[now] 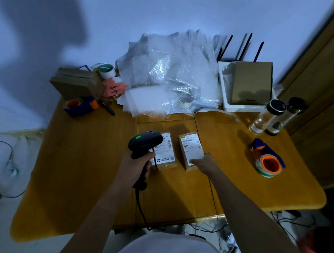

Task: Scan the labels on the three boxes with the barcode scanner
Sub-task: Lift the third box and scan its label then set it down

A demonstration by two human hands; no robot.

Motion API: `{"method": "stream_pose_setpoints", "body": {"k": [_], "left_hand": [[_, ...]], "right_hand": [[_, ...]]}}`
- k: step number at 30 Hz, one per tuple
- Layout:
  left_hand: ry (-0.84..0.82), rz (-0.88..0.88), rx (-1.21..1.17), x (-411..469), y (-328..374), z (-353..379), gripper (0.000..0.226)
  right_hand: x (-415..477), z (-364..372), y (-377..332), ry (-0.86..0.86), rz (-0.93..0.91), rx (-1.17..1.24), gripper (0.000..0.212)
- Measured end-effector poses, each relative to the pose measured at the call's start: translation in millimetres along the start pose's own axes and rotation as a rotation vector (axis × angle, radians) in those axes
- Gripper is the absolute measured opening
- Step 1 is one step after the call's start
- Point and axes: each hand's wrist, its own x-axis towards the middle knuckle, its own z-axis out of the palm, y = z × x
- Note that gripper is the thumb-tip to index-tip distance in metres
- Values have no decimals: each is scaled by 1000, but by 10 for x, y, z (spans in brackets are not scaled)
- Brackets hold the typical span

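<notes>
Two small brown boxes with white shipping labels lie side by side in the middle of the wooden table (81, 159). My left hand (138, 164) grips the black barcode scanner (145, 142), whose green light is on; its head hangs over the left box (166, 152). My right hand (205, 162) rests on the near right corner of the right box (190, 149), fingers touching its label. A third labelled box is not visible beside them.
A pile of bubble wrap (167, 71) fills the back middle. Stacked cardboard boxes (76, 83) and a tape dispenser (80, 105) sit back left. A white tray with a brown box (252, 83), two clear bottles (269, 117) and an orange tape dispenser (268, 162) stand right.
</notes>
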Motion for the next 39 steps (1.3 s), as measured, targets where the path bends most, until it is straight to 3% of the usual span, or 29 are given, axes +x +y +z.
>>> {"method": "stream_pose_setpoints", "body": {"k": [9,16,21,24,29,34,39], "left_hand": [[-6,41,-3,-82,11,-47,23],[17,46,-16,-122,-2,-81,25],[34,73,-56,-154,1,-105,23],[47,92,-62,-163,24,-124,23],[47,111,-89,-169,37,-137,21],[-19,117,-90,-194,4,-98,28],[-54,143,-95,-218,-35,-54,38]], "right_hand": [[-168,-17,8,-32,44,103,86],[-246,-15,46,-180,16,413,59],[-317,-93,-97,-98,-32,453,20],[-383,-161,-260,-78,-101,427,24],[-526,-224,-473,-113,-188,495,57],[-584,-241,-640,-216,-281,547,50],[-685,-199,-851,-251,-304,570,65]]}}
